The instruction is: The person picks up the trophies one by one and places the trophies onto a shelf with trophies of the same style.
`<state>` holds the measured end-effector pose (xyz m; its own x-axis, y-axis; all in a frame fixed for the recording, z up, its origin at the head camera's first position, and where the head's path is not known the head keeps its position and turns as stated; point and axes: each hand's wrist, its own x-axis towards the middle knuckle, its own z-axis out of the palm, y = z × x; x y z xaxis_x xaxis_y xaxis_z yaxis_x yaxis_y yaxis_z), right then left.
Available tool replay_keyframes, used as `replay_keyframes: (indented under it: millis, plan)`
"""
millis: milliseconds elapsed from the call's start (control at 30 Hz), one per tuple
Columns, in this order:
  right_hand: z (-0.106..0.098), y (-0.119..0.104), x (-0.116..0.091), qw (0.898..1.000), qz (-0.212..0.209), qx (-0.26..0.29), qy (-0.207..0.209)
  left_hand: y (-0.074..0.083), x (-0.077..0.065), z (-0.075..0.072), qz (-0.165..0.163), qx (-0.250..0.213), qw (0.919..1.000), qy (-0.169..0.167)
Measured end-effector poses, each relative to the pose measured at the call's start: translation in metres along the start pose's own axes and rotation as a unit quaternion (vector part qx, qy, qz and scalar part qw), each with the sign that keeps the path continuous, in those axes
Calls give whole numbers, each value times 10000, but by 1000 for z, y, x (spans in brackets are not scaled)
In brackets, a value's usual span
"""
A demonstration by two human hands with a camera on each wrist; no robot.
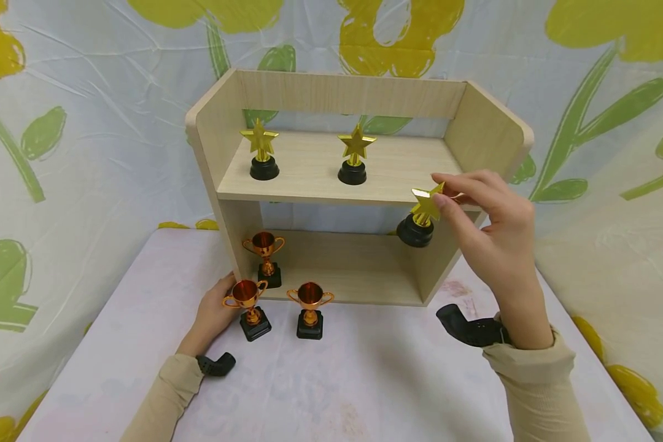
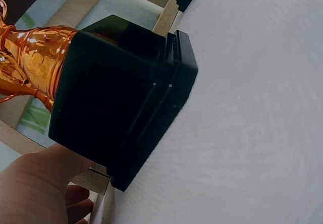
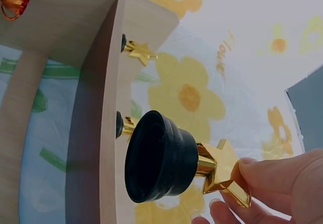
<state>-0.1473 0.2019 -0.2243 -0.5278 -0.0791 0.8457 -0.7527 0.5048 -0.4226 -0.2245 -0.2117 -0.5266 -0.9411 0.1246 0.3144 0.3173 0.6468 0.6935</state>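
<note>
My right hand [image 1: 494,224] pinches a gold star trophy [image 1: 426,202] by its star, between thumb and fingers. The trophy hangs tilted in front of the upper board's right part, and the right wrist view shows the hollow underside of its black base [image 3: 146,156]. At the lower left, my left hand [image 1: 217,310] grips the wooden shelf's left side panel [image 2: 98,179] near the tabletop, its thumb on the panel and fingers partly hidden. Close beside this hand stands a bronze-coloured cup trophy [image 1: 247,301] on a black base.
Two gold star trophies, one left [image 1: 260,147] and one central [image 1: 355,153], stand on the upper board. One cup trophy [image 1: 266,258] stands inside the lower compartment at left; another cup trophy [image 1: 310,307] stands on the white-covered table [image 1: 331,393] before the shelf [image 1: 342,193].
</note>
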Motion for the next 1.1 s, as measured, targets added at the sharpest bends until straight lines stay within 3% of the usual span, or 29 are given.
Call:
replay_keyframes:
  millis: [1100]
  plan:
    - [-3,12,25,9996,282,11,100,-6,1,3,71,148,9997,153]
